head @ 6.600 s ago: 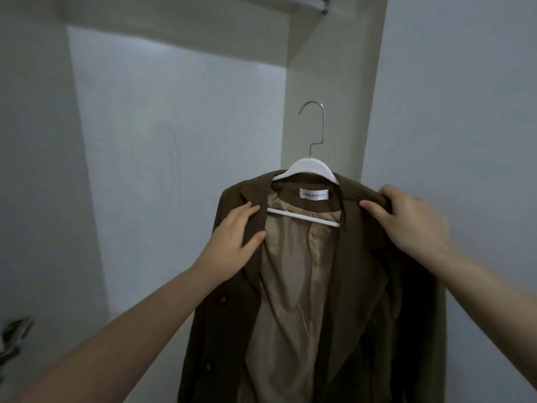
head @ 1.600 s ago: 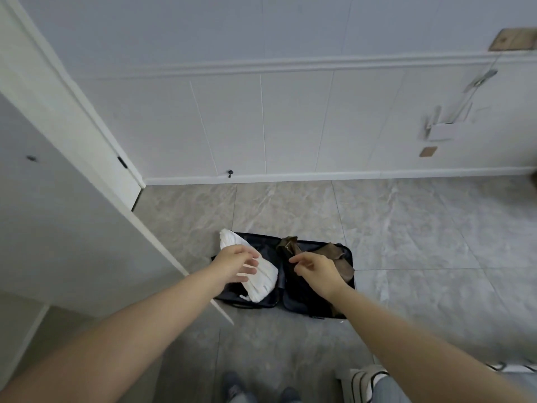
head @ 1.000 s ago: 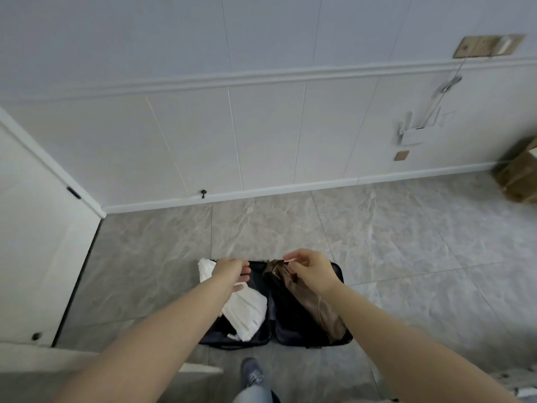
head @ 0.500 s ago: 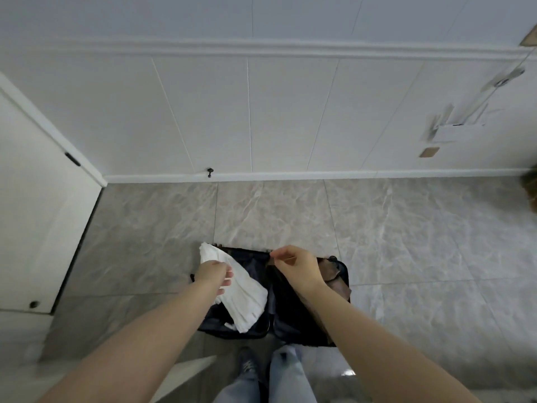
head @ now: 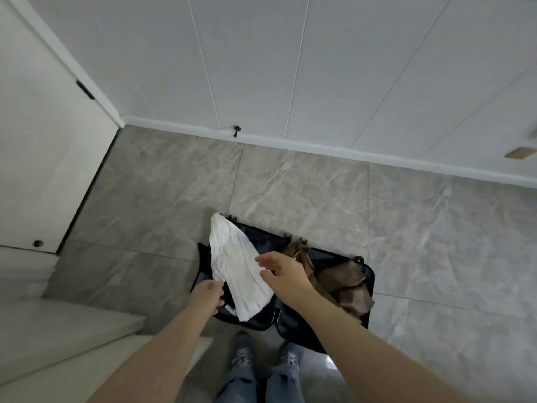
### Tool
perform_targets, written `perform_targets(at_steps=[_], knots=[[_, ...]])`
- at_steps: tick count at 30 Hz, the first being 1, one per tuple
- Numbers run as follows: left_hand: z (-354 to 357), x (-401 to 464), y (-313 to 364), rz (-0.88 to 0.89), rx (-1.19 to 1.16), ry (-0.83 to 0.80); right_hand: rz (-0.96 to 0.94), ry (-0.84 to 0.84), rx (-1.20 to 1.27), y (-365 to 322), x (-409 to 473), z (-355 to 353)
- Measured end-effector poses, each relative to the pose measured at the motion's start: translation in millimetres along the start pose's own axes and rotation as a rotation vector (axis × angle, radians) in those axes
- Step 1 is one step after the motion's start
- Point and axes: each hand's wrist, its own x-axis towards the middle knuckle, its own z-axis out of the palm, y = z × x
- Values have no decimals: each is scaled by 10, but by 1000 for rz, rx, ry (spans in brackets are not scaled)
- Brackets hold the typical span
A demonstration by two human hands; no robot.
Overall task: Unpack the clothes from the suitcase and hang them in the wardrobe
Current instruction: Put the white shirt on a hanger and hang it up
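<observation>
A dark suitcase (head: 270, 242) lies open on the grey tiled floor in front of my feet. A crumpled white garment (head: 235, 263) stretches across its left half, its far end reaching past the suitcase's rim. A brown garment (head: 340, 277) lies bunched in the right half. My left hand (head: 206, 295) pinches the white garment's near left edge. My right hand (head: 283, 274) hovers over the middle of the suitcase with its fingers spread, its fingertips at the white garment's right edge. The wardrobe rail is out of view.
A white door panel (head: 43, 141) stands at the left, with a pale ledge (head: 58, 344) below it at my left side. A white panelled wall with a baseboard (head: 290, 144) and a small black doorstop (head: 236, 130) lies beyond the suitcase. My shoes (head: 241, 353) almost touch the suitcase's near edge.
My right hand has left the brown garment and moved left to the white one. The view has tilted down and closer. My left hand stays on the white garment.
</observation>
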Motion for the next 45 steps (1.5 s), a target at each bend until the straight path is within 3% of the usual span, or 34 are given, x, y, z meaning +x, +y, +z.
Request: perform_targets(at_steps=[12, 17, 21, 30, 38, 45], knots=[[435, 1642, -244, -62, -29, -190, 92, -164, -157, 962, 1591, 539], [457, 2432, -461, 127, 156, -47, 58, -250, -258, 1416, 2100, 832], [493, 3012, -538, 165, 201, -9, 33, -290, -304, 1835, 2494, 1059], [685, 4158, -559, 231, 303, 23, 181, -293, -137, 2953, 2928, 1598], [819, 5014, -237, 235, 136, 46, 270, -271, 11, 3621, 2936, 1891], [1006, 4964, -278, 240, 77, 252, 364, -236, 78, 3723, 2852, 1838]])
